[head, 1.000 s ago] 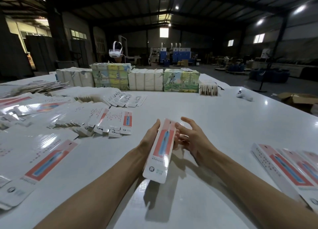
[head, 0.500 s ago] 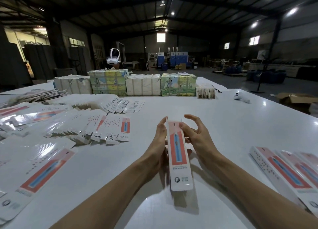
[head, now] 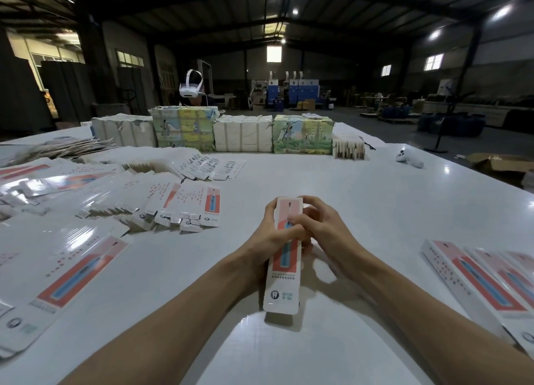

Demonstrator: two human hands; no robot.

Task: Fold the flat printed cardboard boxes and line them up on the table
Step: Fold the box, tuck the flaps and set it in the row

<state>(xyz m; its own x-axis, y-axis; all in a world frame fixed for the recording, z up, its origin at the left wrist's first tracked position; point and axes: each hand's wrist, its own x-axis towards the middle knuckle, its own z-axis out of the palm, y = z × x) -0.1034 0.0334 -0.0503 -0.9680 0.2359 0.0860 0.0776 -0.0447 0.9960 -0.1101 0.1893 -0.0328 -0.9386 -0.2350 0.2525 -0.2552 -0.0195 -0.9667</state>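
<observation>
The right hand [head: 320, 234] now wraps over the box [head: 284, 257], and the left hand [head: 270, 237] grips it too, above the table [head: 375, 205]. Squeezing hard may crush it.

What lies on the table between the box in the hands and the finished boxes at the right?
In the head view, nothing: bare white table runs from the held box, gripped by the left hand and right hand, to the folded boxes.
</observation>
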